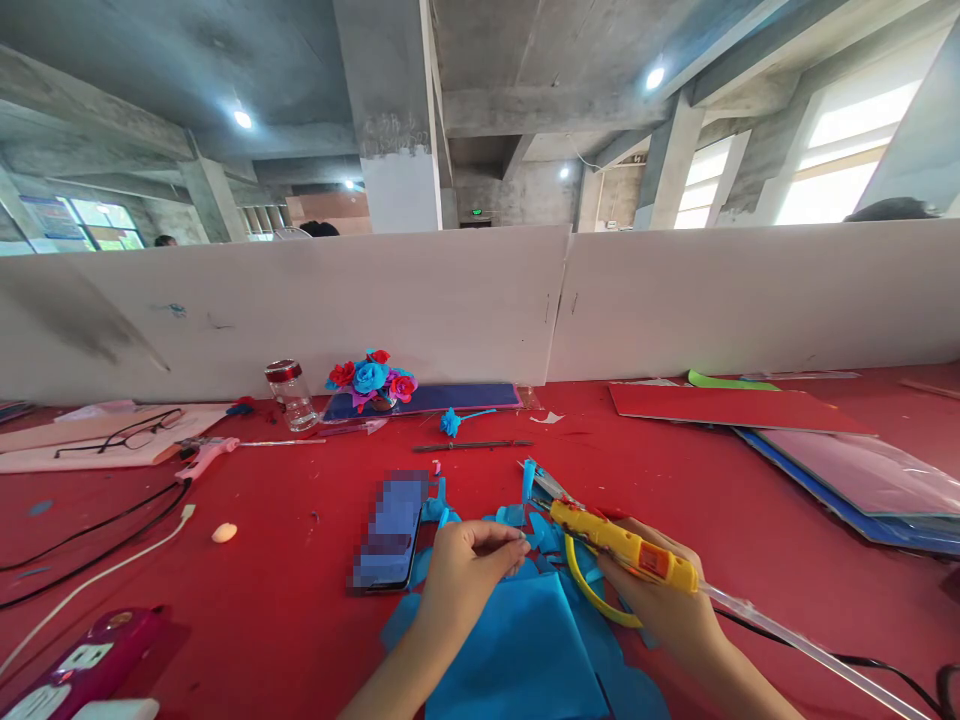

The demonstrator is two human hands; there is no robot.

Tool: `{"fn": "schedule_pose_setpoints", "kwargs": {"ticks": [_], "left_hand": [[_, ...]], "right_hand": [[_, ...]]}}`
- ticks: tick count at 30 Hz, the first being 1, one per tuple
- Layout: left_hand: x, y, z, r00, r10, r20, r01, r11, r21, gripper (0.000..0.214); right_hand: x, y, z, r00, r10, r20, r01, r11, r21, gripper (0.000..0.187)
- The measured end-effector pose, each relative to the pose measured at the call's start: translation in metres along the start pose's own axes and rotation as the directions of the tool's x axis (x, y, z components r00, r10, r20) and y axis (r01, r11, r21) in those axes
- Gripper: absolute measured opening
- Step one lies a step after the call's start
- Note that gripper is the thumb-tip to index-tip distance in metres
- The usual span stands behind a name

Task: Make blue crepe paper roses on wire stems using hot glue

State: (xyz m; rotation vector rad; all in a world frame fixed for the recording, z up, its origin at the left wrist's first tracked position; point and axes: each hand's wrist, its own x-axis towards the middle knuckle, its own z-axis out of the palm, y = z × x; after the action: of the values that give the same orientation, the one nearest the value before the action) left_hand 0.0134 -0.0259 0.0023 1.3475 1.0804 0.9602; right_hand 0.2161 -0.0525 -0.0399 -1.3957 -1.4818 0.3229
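My right hand [667,610] is wrapped round a yellow glue gun [622,548] whose nozzle points left toward the blue scraps; a clear glue stick sticks out behind it. My left hand [469,570] is closed in a pinch over a sheet of blue paper [517,650], holding something small I cannot make out. Blue paper scraps [525,515] lie around both hands. A phone [390,535] lies just left of my left hand.
The red table [300,580] carries a paper flower bunch [371,378], a glass jar [289,392], a second pink glue gun [202,458], glasses [124,435], cables, a power strip [82,665], and coloured sheets [847,465] at right. A white partition [450,300] stands behind.
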Motion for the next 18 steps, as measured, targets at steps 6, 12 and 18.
{"fn": "schedule_pose_setpoints", "kwargs": {"ticks": [6, 12, 18], "left_hand": [[0.0006, -0.0016, 0.0006, 1.000, 0.011, 0.003, -0.011, 1.000, 0.009, 0.016], [-0.0004, 0.0003, 0.0007, 1.000, 0.019, -0.003, -0.019, 0.998, 0.059, 0.017], [-0.0002, 0.0012, 0.0008, 0.999, 0.040, 0.003, -0.040, 0.997, 0.061, 0.016]], "right_hand": [[0.0007, -0.0070, 0.0000, 0.999, -0.040, -0.035, 0.038, 0.998, -0.045, 0.008], [0.0016, -0.0060, -0.0002, 0.999, -0.035, -0.037, 0.034, 0.999, -0.027, 0.007], [0.0009, -0.0105, -0.0010, 0.999, -0.030, -0.042, 0.030, 1.000, -0.007, 0.011]]}}
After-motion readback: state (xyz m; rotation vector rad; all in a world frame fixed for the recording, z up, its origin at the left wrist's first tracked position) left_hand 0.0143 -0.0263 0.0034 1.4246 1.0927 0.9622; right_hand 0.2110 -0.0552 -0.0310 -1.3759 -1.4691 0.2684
